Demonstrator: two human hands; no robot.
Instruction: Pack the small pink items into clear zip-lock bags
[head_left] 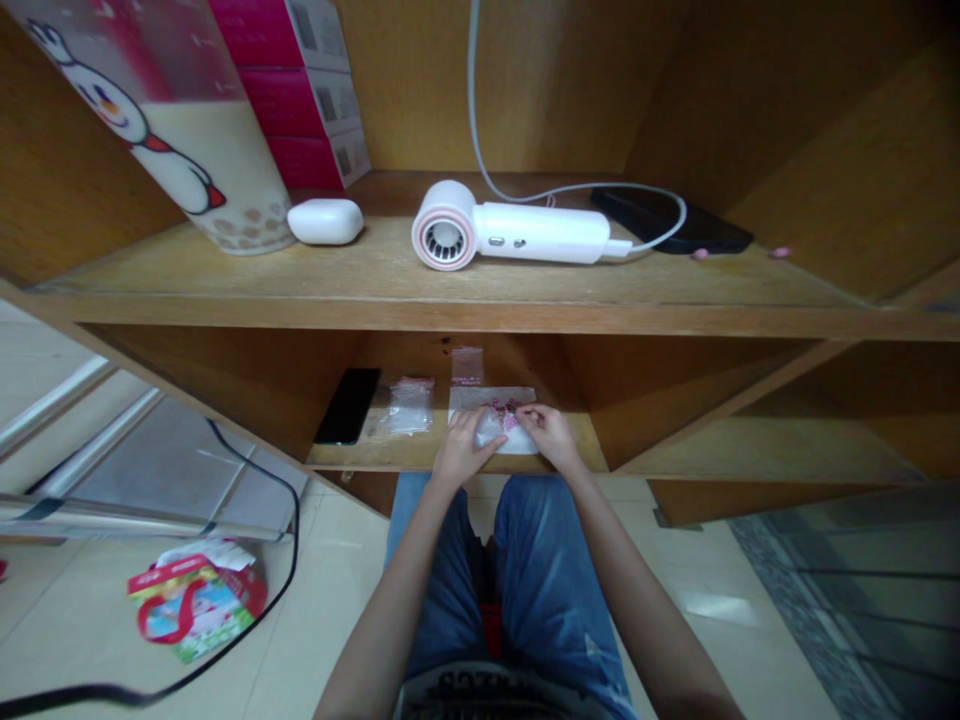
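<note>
Both my hands rest on the lower shelf [375,455] over a white sheet [480,398]. A heap of tiny pink pieces [501,411] lies on that sheet between my fingers. My left hand [461,447] is curled, its fingers pinched around a small clear bag [489,430]. My right hand [550,432] is curled too, fingertips pinched at the pink pieces; what they hold is too small to name. A clear plastic bag [409,406] lies left of the sheet, and a small bag of pink bits [466,366] lies behind it.
A black phone [347,405] lies at the lower shelf's left end. The upper shelf holds a white hair dryer [510,234] with its cord, a white case [325,221], a snowman cup [180,130], pink boxes [300,95] and a black flat object [667,222]. A colourful packet [196,608] and black cable lie on the floor.
</note>
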